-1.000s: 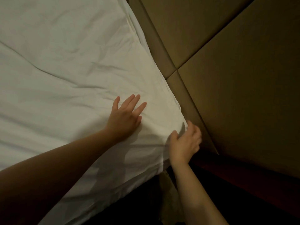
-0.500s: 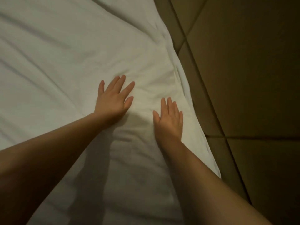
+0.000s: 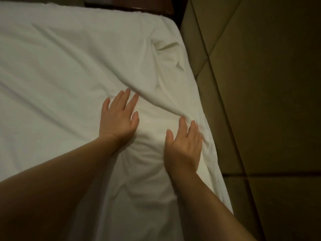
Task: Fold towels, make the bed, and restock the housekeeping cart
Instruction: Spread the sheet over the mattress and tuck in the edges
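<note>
The white sheet (image 3: 60,66) lies spread out over the left and middle of the view; its long side edge runs from the top down to the bottom right, just beside the tan padded wall (image 3: 260,84); the cloth looks soft and a bit wrinkly. The left hand (image 3: 119,117) lies flat on it, fingers straight, holding nothing; the right hand (image 3: 184,146) lies flat too, near the edge; a puffy fold (image 3: 156,100) slants between their fingertips. The wall has big flat panels with thin seams; a dark wooden strip (image 3: 130,6) sits past the sheet's top end.
</note>
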The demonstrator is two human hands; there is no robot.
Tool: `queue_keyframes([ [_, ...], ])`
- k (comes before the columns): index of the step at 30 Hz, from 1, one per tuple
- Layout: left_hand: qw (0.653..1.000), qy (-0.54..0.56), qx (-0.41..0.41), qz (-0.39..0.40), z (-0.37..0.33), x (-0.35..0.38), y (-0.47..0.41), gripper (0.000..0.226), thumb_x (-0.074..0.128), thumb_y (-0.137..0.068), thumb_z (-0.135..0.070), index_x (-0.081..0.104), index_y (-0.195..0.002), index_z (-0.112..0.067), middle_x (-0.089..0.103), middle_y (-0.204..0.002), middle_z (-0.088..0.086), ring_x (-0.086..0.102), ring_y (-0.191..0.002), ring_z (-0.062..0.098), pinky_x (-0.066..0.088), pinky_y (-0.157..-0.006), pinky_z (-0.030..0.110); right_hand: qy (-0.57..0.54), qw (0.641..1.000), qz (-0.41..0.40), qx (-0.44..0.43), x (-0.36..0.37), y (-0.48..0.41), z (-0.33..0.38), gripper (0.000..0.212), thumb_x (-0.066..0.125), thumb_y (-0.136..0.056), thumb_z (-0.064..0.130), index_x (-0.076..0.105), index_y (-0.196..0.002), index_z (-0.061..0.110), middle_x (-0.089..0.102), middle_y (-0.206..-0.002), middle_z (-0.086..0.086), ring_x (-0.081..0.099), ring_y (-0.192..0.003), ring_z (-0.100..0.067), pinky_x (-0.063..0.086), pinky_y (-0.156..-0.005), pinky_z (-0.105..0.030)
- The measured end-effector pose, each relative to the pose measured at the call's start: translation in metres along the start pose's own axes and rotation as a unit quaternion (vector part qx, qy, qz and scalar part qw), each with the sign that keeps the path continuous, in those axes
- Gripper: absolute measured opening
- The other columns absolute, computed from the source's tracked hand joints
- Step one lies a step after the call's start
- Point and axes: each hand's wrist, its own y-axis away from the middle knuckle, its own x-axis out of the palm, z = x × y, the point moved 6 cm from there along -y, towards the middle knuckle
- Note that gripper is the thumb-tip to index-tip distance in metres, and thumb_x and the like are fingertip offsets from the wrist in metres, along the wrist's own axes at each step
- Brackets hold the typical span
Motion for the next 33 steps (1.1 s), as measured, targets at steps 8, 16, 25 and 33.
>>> queue_keyframes([
  [8,0.998,0.003,-0.047,-0.048,0.024,0.012,-0.065,0.064,0.028,-0.085,-0.036,0.042,-0.141,-0.009,0.040,-0.148,0.013,0.037,-0.135,0.031,0.028,-0.105,0.050,-0.068,0.997,0.019,0.037,0.013,-0.039,0.004,0.062,0.034,-0.089,0.052,0.047,-0.136,0.015,0.059,-0.128,-0.005,0.055,-0.117,-0.023,0.039,-0.098,-0.039],
  [16,0.997,0.000,-0.054,-0.050,0.027,0.016,-0.066,0.061,0.032,-0.084,-0.038,0.043,-0.140,-0.015,0.043,-0.146,0.007,0.034,-0.134,0.022,0.023,-0.104,0.040,-0.245,0.939,0.172,0.167,0.009,-0.129,0.033,0.037,0.037,-0.099,0.031,0.066,-0.091,0.010,0.065,-0.089,-0.003,0.055,-0.080,-0.019,0.046,-0.072,-0.034],
  [25,0.997,-0.010,-0.056,-0.048,0.030,0.022,-0.065,0.060,0.033,-0.083,-0.036,0.042,-0.140,-0.016,0.045,-0.144,0.007,0.032,-0.133,0.021,0.020,-0.104,0.038,-0.377,0.806,0.415,0.188,0.051,-0.186,0.100,0.042,0.057,-0.091,0.035,0.058,-0.125,0.010,0.066,-0.112,-0.003,0.062,-0.097,-0.021,0.048,-0.087,-0.032],
  [33,0.997,-0.014,-0.059,-0.042,0.033,0.028,-0.067,0.064,0.035,-0.080,-0.038,0.033,-0.141,-0.020,0.045,-0.144,0.008,0.031,-0.132,0.021,0.020,-0.104,0.040,-0.600,0.568,0.460,0.324,0.054,-0.202,0.100,0.022,0.056,-0.091,0.020,0.064,-0.107,0.006,0.071,-0.100,-0.013,0.067,-0.090,-0.026,0.053,-0.078,-0.035],
])
